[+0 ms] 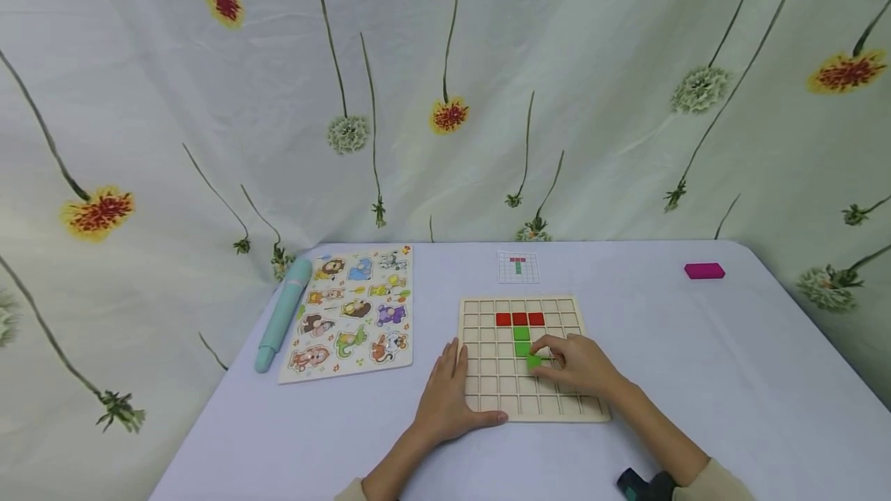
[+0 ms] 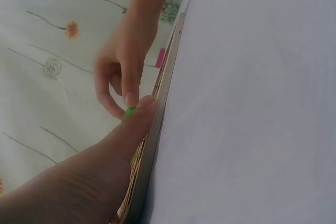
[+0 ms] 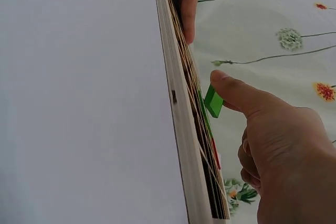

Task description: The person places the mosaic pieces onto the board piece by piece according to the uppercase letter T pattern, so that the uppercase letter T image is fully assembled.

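Note:
A wooden grid board lies flat on the table, its cells marked off by raised lines. Three red tiles form a row in its upper part, with two green tiles in a column below the middle one. My right hand pinches another green tile between thumb and finger, tilted, just under that column. The left hand rests at the board's lower left corner, fingers straight along the left side and thumb along the front edge. In the left wrist view, the left thumb lies against the board's edge.
Behind the board lies a small pattern card showing a red and green T. To the left are an animal puzzle board and a light blue cylindrical case. A magenta block sits at the back right. Flowered cloth hangs behind.

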Demonstrator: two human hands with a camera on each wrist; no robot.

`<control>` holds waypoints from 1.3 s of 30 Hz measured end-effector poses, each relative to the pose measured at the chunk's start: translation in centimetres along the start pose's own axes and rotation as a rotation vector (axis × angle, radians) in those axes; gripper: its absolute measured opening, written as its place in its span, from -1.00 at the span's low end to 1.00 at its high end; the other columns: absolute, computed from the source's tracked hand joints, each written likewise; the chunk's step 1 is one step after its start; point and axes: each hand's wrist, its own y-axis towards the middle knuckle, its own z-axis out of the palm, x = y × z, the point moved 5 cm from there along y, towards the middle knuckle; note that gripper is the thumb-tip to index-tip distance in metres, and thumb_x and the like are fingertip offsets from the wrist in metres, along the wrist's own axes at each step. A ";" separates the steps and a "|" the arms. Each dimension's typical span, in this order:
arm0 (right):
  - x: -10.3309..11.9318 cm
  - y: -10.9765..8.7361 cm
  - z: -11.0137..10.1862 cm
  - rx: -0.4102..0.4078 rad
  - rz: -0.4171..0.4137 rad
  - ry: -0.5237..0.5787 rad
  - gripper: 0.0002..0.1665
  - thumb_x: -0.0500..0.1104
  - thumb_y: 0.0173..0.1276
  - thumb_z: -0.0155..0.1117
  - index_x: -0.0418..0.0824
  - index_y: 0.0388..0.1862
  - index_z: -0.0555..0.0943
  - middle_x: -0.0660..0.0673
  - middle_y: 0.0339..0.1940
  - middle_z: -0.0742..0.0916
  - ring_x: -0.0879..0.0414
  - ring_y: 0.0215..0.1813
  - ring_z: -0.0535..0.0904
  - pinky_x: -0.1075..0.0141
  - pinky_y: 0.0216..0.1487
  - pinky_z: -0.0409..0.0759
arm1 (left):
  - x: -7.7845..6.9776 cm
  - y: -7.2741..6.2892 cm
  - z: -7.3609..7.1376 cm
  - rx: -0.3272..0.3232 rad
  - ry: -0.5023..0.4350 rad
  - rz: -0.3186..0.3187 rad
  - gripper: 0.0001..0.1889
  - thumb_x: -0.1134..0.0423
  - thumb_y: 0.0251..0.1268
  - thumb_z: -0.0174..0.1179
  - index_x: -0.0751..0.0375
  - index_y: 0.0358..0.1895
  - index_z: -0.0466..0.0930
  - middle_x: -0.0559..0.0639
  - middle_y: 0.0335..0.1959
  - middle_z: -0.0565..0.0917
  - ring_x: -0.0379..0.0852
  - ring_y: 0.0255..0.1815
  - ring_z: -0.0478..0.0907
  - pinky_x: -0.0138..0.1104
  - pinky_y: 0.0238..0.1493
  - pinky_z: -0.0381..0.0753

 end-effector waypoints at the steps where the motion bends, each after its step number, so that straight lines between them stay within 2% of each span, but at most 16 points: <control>1: 0.1 0.2 0.2 0.003 0.001 0.003 -0.69 0.12 0.02 0.43 0.11 -0.26 0.60 0.29 -0.77 0.25 0.41 -0.65 0.12 0.51 -0.63 0.15 | 0.0 0.0 0.0 0.000 0.002 0.002 0.30 -0.53 -0.33 0.19 0.43 0.39 0.03 0.29 0.43 -0.01 0.19 0.43 -0.11 -0.02 0.34 0.05; 10: 0.2 0.9 1.5 0.036 0.011 0.016 -0.68 0.18 0.04 0.40 0.10 -0.27 0.61 0.28 -0.79 0.23 0.42 -0.67 0.08 0.50 -0.64 0.13 | 0.0 0.0 0.1 -0.006 0.012 0.014 0.30 -0.53 -0.33 0.18 0.43 0.39 0.02 0.28 0.43 -0.02 0.16 0.44 -0.12 -0.04 0.35 0.04; 19: 0.2 0.8 1.6 0.054 0.008 0.028 -0.68 0.17 0.08 0.37 0.09 -0.24 0.60 0.26 -0.79 0.22 0.40 -0.67 0.07 0.49 -0.65 0.10 | -0.1 0.1 0.1 -0.016 0.014 0.029 0.30 -0.52 -0.32 0.19 0.44 0.39 0.02 0.29 0.43 -0.02 0.16 0.44 -0.13 -0.04 0.36 0.02; 23: 0.1 0.7 1.2 0.064 0.036 0.029 -0.67 0.18 0.06 0.37 0.10 -0.23 0.61 0.25 -0.79 0.23 0.39 -0.67 0.09 0.49 -0.65 0.12 | -0.1 0.1 0.1 -0.012 0.010 0.028 0.30 -0.53 -0.32 0.19 0.43 0.39 0.02 0.28 0.43 -0.02 0.15 0.44 -0.13 -0.05 0.36 0.02; 28: -0.6 0.1 -0.3 0.027 0.094 0.047 -0.69 0.15 0.09 0.37 0.06 -0.23 0.63 0.25 -0.80 0.25 0.39 -0.68 0.11 0.48 -0.64 0.14 | -0.2 0.3 0.2 -0.010 0.005 0.027 0.30 -0.53 -0.32 0.18 0.43 0.39 0.01 0.29 0.43 -0.03 0.16 0.44 -0.13 -0.05 0.36 0.00; 32: -2.2 -0.8 -2.2 -0.024 0.148 0.021 -0.71 0.12 0.14 0.34 0.00 -0.23 0.65 0.24 -0.81 0.25 0.37 -0.69 0.10 0.45 -0.62 0.15 | -0.3 0.3 0.2 -0.003 -0.007 0.024 0.31 -0.51 -0.33 0.20 0.44 0.39 0.01 0.30 0.43 -0.04 0.17 0.44 -0.14 -0.04 0.37 -0.01; 39: -5.3 -2.8 -7.3 -0.201 0.228 -0.102 -0.78 -0.05 0.11 0.40 -0.08 -0.26 0.66 0.18 -0.80 0.26 0.29 -0.71 0.14 0.42 -0.67 0.14 | 0.2 0.5 0.0 0.044 -0.066 -0.001 0.30 -0.48 -0.30 0.24 0.44 0.40 -0.03 0.31 0.43 -0.06 0.19 0.44 -0.15 -0.01 0.35 0.00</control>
